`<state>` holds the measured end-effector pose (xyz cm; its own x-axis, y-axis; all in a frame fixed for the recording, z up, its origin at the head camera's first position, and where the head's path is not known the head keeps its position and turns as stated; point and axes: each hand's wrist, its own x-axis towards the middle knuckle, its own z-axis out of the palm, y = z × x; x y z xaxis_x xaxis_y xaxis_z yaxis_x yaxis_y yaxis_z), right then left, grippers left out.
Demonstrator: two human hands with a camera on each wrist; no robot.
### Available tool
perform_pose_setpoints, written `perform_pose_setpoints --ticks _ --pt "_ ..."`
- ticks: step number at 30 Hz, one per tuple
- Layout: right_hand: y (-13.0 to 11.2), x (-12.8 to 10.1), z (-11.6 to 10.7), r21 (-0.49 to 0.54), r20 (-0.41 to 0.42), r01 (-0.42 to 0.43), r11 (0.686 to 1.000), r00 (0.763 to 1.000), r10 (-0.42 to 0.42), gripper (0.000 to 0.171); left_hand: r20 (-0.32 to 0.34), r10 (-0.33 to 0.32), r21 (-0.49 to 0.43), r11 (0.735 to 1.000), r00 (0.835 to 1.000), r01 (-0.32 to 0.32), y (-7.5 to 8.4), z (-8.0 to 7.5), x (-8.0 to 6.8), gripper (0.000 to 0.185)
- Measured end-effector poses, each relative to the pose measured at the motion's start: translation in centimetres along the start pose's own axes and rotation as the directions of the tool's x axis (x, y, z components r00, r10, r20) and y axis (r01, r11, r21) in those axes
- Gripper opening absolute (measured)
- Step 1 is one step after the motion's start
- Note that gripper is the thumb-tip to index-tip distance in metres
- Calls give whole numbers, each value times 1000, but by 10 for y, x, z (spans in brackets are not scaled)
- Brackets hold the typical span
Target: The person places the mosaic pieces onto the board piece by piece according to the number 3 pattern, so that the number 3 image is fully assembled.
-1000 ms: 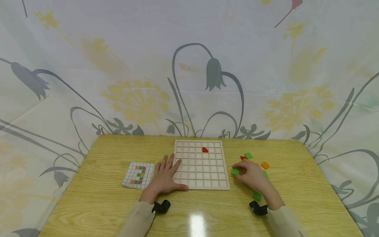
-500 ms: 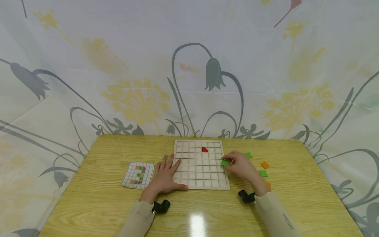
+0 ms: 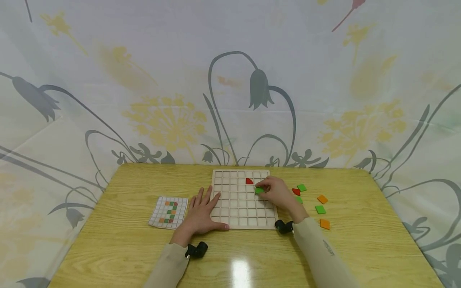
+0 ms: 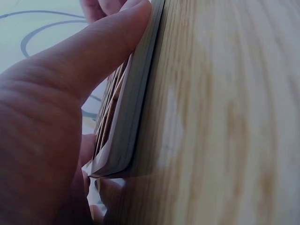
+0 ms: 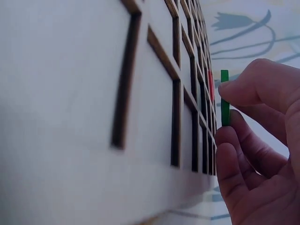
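A pale wooden grid board (image 3: 237, 208) lies mid-table, and a red quarter-round tile (image 3: 249, 181) sits in one of its upper cells. My left hand (image 3: 199, 218) rests on the board's left side with fingers spread; in the left wrist view its thumb (image 4: 93, 51) lies along the front rim. My right hand (image 3: 280, 195) pinches a green square tile (image 3: 259, 191) over the right part of the grid, just below and right of the red tile. Seen from the right wrist, this green tile (image 5: 225, 101) stands on edge between thumb and fingers, apart from the board.
Right of the board lie loose tiles: orange squares (image 3: 322, 199), green squares (image 3: 320, 209) and a red piece (image 3: 296, 192). At left, a paper card (image 3: 155, 214) bears a coloured grid pattern. A flowered cloth (image 3: 230, 120) hangs behind the table.
My right hand has carried the green tile leftward from the loose pieces to above the board, uncovering tiles at the right. The left hand stays put.
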<state>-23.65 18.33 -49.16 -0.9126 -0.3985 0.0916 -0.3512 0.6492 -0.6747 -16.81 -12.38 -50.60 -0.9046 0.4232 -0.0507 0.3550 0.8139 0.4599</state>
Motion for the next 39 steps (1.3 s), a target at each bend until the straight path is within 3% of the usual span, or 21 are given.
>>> perform_pose_setpoints --ticks 11,28,39 --pt "-1 23 7 37 48 5 999 999 -7 30 23 -22 6 1000 1000 22 4 -1 2 108" --pt "-10 45 19 79 35 8 997 999 -11 33 28 -30 12 999 999 29 4 -1 3 108" --pt "-13 55 33 181 -12 -112 977 993 116 26 8 -23 -3 1000 1000 23 1 0 2 108"
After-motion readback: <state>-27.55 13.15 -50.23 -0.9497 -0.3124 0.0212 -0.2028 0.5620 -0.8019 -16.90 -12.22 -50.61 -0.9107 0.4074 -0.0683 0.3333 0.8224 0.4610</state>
